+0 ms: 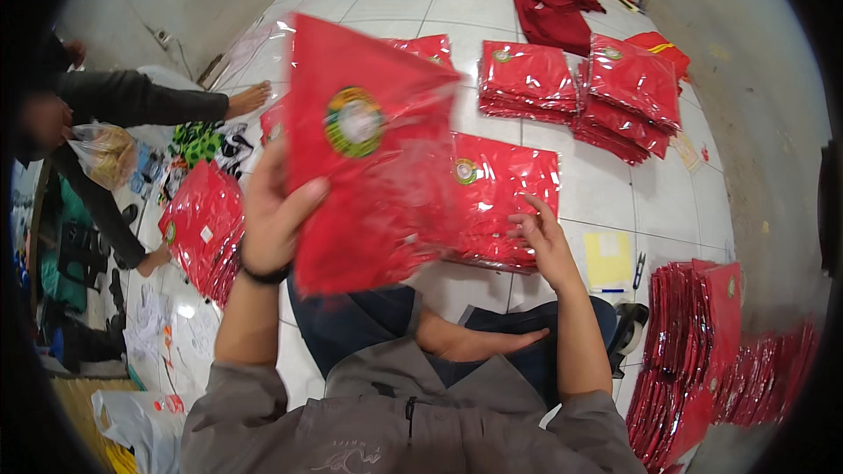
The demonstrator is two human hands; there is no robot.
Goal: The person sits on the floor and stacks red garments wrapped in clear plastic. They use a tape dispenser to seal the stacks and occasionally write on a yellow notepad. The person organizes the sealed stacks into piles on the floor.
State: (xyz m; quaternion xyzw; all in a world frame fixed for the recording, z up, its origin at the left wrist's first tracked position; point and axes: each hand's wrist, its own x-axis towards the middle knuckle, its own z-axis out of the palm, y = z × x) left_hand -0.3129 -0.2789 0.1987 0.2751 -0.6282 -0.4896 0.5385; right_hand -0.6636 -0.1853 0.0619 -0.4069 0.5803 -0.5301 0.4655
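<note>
My left hand point(276, 210) grips the left edge of a red folded garment in a clear plastic bag point(375, 191), held up with its round green and yellow emblem facing me. The package is slightly blurred. My right hand point(543, 240) has its fingers apart and holds nothing, over the right side of a stack of similar bagged red garments point(507, 164) on the tiled floor. The raised package hides the left part of that stack. Another pile of bagged garments point(204, 230) lies to the left of my left hand.
More bagged stacks point(527, 79) lie farther off, with a dark red cloth point(553, 20) behind. At right are a yellow paper point(607, 258), thread snips point(639, 270), a tape dispenser point(629, 336) and rows of packages point(691, 322). Another person's leg point(158, 99) extends from the left.
</note>
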